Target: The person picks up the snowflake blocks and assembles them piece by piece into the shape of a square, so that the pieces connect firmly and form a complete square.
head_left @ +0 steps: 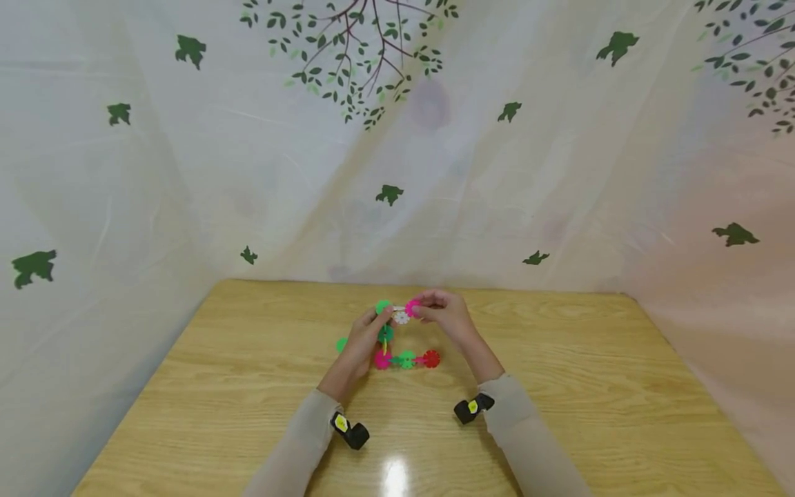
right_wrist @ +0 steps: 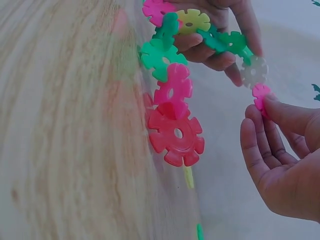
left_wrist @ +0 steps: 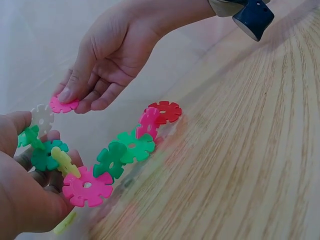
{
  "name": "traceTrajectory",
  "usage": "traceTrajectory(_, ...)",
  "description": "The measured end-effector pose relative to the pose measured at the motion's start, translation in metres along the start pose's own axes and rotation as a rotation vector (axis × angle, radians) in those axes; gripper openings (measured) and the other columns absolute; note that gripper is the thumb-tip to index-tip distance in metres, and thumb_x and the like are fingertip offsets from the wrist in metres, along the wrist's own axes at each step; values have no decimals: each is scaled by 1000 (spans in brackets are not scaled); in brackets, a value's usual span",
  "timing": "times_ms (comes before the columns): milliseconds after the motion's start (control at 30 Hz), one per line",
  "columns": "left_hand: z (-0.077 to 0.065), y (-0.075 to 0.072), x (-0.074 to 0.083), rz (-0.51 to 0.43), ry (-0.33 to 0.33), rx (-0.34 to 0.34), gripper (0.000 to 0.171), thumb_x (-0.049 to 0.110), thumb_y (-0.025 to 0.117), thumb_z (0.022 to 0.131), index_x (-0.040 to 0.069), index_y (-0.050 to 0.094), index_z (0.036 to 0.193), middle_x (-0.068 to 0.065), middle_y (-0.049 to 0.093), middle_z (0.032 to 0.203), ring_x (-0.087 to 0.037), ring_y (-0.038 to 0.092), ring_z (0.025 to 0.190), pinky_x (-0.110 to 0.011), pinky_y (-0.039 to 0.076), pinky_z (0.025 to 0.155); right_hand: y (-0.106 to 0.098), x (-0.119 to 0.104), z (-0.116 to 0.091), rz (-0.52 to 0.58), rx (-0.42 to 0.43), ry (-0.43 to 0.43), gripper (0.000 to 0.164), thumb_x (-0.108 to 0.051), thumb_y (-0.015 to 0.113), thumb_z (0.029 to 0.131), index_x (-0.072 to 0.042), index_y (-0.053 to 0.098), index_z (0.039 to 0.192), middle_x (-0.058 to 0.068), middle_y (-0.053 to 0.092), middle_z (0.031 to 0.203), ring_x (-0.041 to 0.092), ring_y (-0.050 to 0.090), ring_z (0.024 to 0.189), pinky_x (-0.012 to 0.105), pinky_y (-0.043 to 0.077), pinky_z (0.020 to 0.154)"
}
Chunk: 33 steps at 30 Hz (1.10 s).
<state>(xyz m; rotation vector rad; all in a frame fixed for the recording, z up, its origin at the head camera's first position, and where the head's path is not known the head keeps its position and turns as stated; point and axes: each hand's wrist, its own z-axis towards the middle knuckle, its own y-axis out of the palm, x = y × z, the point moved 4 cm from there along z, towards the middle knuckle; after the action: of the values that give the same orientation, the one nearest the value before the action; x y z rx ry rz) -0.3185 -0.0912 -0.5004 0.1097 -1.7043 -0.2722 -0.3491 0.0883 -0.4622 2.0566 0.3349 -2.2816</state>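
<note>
Several flower-shaped plastic discs with notched edges are joined into a chain bent at corners. My left hand grips its upper left part, around a dark green disc and a light green disc. From there a yellow disc leads to a pink corner disc, then green discs, another pink disc and a red end disc. My right hand pinches a small-looking pink disc between thumb and fingers, against the edge of a white disc. Whether they interlock, I cannot tell.
A light green piece shows left of my left hand; whether it is attached is unclear. The wooden table ends at a pale cloth printed with leaves and birds. Each wrist carries a black camera.
</note>
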Motion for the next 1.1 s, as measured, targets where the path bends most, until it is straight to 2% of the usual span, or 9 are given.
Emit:
traceTrajectory(67,0,0,0,7,-3,-14,39,36,56,105,0,58,119,-3,61,93,-8,52,65,-20,47,61,0,0,0,-3,19,-8,23,1,73,90,11,69,111,6,75,91,9,68,74,32,62,72)
traceTrajectory(333,0,2,-2,4,-9,-55,36,35,52,107,0,56,114,-3,60,95,-10,53,68,-20,48,61,5,-1,0,-23,44,-29,21,5,74,89,13,70,108,22,75,95,8,67,69,38,63,71)
traceTrajectory(500,0,2,-2,39,-1,-63,40,37,48,109,-2,56,114,-4,59,100,-11,50,78,-23,47,68,4,-1,1,-31,37,-18,21,4,75,88,12,71,107,22,75,95,9,66,69,40,63,72)
traceTrajectory(667,2,1,-2,51,16,-65,49,37,43,110,-2,53,138,-6,59,107,-12,47,89,-26,41,76,5,-2,1,-33,12,-19,21,2,75,89,12,71,107,18,75,91,9,67,70,34,62,70)
traceTrajectory(767,2,1,-1,36,19,-71,53,37,43,110,0,48,146,-7,57,110,-14,46,94,-25,39,78,5,-2,1,-25,2,-31,21,3,74,89,13,71,107,17,75,89,8,67,70,31,62,69)
traceTrajectory(900,1,1,-1,-4,13,-54,48,39,47,108,1,58,137,-7,59,114,-21,45,110,-29,38,85,6,-1,1,-10,9,-46,20,4,74,89,14,71,107,17,75,89,9,67,69,29,62,69)
traceTrajectory(1000,0,3,0,-27,18,-46,39,37,50,107,3,68,115,-5,63,125,-26,42,129,-36,34,101,6,-2,1,-7,33,-54,19,5,74,88,14,71,105,16,75,87,9,67,67,32,62,69)
traceTrajectory(1100,0,5,0,-27,28,-44,35,36,52,107,7,68,94,-2,63,135,-29,36,142,-46,23,117,6,-2,-1,2,57,-57,18,5,75,87,14,72,103,16,75,85,8,66,65,35,63,69)
